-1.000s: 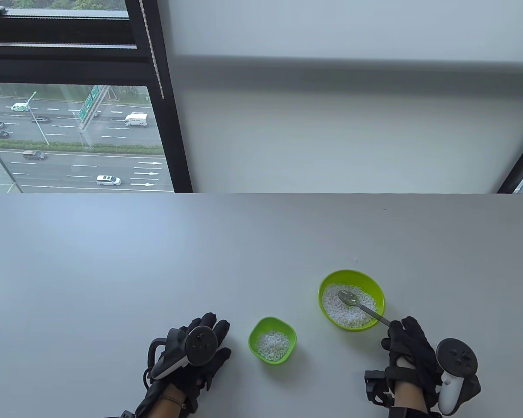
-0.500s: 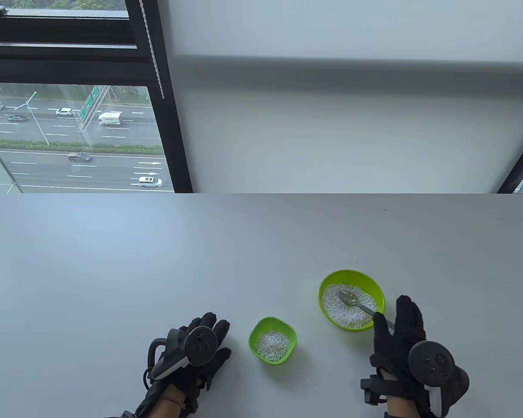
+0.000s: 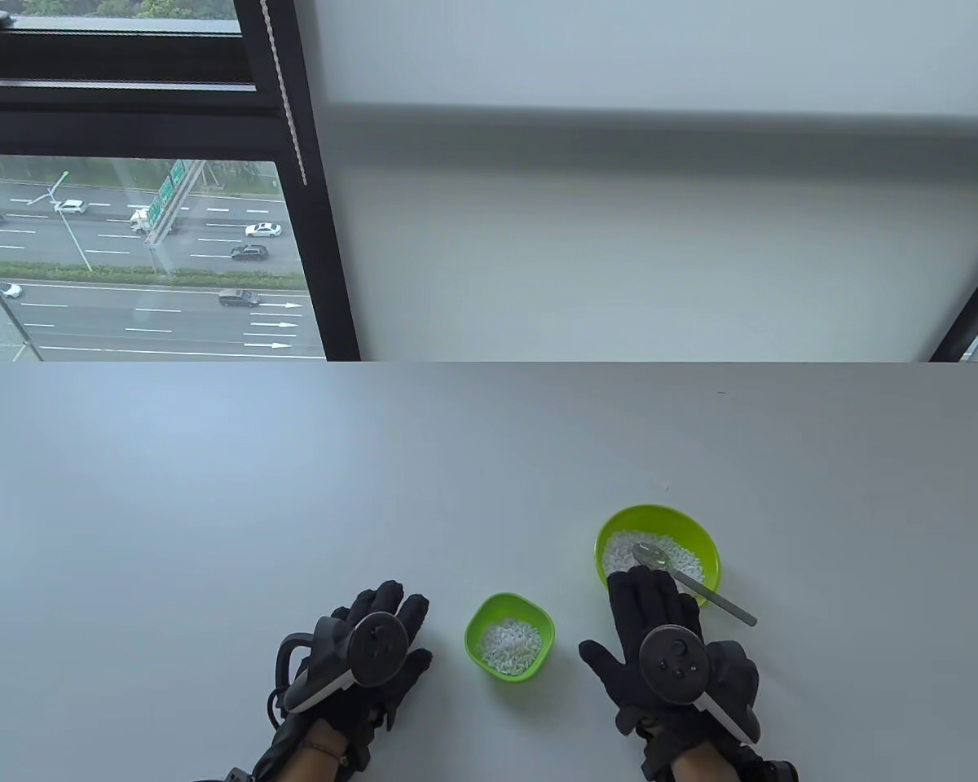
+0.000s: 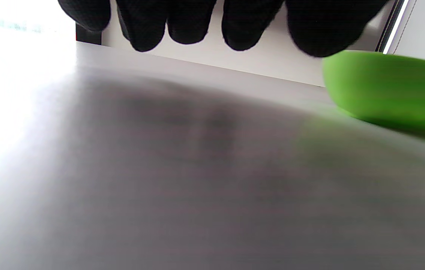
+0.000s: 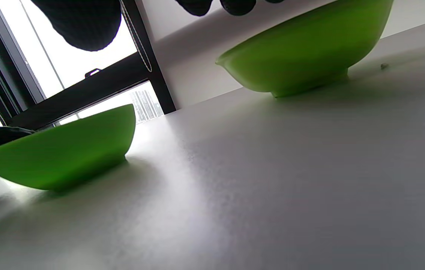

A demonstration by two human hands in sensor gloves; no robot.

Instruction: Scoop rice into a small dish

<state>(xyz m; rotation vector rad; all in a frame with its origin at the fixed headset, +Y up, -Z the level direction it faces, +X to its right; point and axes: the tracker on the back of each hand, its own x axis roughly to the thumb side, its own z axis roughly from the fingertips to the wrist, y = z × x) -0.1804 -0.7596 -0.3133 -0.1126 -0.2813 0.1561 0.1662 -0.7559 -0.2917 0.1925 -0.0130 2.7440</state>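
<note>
A large green bowl [image 3: 697, 542] of white rice stands at the front right; it also shows in the right wrist view [image 5: 306, 48]. A metal spoon [image 3: 721, 601] lies in it, its handle sticking out over the rim to the right. A small green dish [image 3: 538, 617] holding some rice stands to its left, seen too in the right wrist view [image 5: 62, 153] and the left wrist view [image 4: 385, 90]. My right hand [image 3: 648, 619] is open and empty, flat just in front of the bowl, fingertips over its near rim. My left hand [image 3: 375, 627] rests open on the table left of the dish.
The grey table [image 3: 293, 489] runs back to a white wall and a window at the far left. A tiny speck [image 3: 666, 488] lies behind the bowl.
My right hand has let go of the spoon handle and moved left, spreading flat between the bowl and the dish. The spoon stays in the bowl. The left hand has not moved.
</note>
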